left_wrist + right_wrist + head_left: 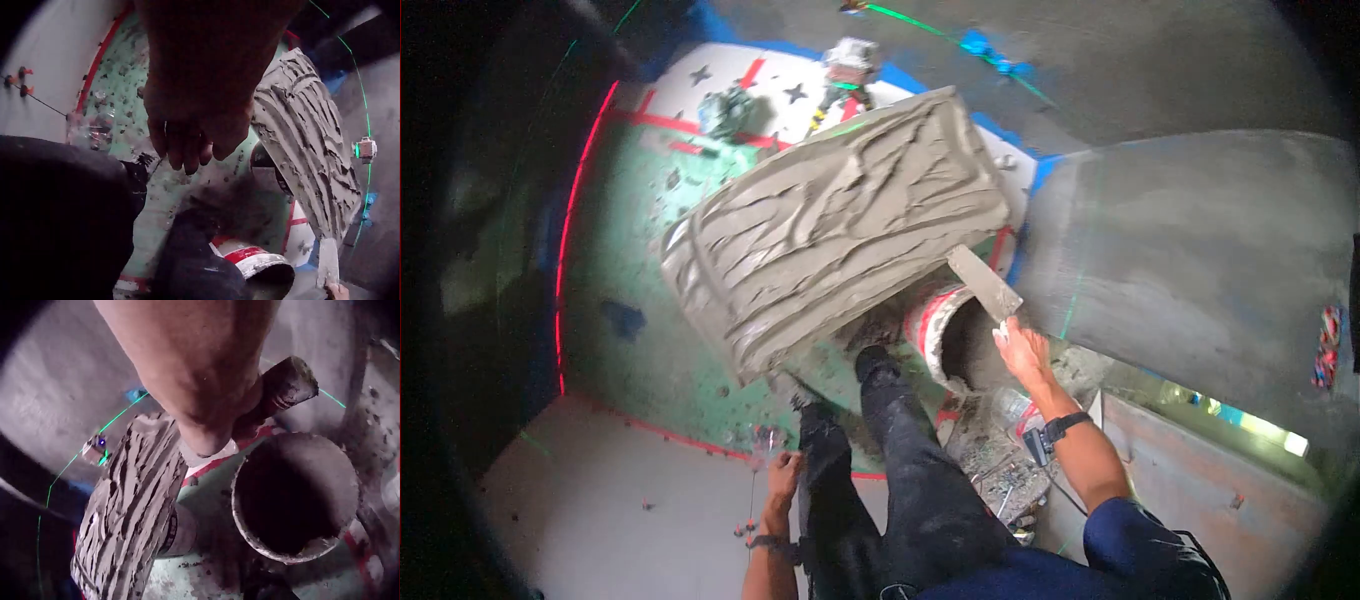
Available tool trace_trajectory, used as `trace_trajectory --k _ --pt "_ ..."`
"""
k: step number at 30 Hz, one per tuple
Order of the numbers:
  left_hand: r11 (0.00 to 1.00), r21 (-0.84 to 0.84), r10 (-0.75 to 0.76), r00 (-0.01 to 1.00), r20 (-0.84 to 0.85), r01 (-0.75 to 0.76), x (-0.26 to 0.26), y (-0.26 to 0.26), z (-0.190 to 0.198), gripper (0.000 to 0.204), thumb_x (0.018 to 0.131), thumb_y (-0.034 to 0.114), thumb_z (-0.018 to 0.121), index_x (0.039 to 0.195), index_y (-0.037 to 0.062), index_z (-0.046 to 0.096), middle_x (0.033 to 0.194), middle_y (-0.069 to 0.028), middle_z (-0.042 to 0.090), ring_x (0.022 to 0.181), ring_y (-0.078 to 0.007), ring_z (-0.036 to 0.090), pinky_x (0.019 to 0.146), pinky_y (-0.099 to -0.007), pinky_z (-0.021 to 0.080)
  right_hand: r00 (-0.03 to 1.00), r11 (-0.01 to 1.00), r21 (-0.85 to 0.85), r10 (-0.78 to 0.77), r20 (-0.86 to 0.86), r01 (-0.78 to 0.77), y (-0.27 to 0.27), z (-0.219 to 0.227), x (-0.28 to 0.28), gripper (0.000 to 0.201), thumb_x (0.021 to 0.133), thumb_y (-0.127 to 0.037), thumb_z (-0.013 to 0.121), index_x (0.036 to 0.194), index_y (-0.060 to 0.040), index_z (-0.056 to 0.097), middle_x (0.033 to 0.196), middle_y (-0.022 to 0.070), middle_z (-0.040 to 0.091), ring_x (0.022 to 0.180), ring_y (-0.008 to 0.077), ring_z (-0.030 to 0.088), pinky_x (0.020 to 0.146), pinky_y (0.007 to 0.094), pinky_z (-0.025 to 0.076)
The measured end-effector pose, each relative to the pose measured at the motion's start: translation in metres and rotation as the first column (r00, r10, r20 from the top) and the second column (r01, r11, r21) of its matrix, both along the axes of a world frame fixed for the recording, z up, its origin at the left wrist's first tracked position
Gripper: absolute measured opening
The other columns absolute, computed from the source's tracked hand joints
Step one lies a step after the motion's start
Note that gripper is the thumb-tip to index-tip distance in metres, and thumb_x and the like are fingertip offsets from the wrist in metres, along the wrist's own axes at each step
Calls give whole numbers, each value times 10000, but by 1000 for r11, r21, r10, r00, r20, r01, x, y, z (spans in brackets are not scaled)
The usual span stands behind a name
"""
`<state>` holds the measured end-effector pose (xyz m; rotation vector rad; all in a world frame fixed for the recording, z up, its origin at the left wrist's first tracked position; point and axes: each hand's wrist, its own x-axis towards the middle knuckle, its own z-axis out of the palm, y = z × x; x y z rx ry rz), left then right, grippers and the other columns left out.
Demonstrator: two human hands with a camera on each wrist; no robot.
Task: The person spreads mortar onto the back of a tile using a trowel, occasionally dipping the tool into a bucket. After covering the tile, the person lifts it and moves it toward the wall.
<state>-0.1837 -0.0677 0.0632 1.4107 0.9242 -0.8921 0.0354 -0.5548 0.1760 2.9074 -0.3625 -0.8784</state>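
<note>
My right hand (1024,352) grips the handle of a trowel (985,283), whose blade lies at the lower right edge of a large rectangular slab (840,215). The slab's upper face is spread with thick grey mortar in ridges. In the right wrist view the dark handle (294,387) sticks out behind the right hand (212,425). My left hand (783,480) hangs beside the left leg, fingers loosely curled; the left wrist view shows that hand (187,137) with nothing in it.
A mortar-crusted bucket (240,519) stands just below the slab, near the right hand. Another bucket (181,534) shows under the slab. A laser level (850,65) and a crumpled plastic bag (725,112) sit beyond. A clear container (1012,410) is beside the bucket.
</note>
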Motion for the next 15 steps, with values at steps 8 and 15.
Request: trace_trajectory --k 8,15 --pt "992 -48 -114 993 4 114 29 16 -21 216 907 169 569 990 -26 609 882 -71 642 801 -163 610 743 -307 493 929 914 319 -320 186 251 -25 -2 -126 470 901 -432 563 1128 -21 573 768 200 663 673 369 658 632 493 501" --pt "986 -40 -162 985 62 164 91 -11 12 256 897 175 595 1045 -32 617 856 -67 636 759 -150 600 721 -300 484 276 27 450 -821 -499 893 -4 -77 -236 448 907 -412 592 1207 -97 484 653 48 532 459 163 506 424 342 411"
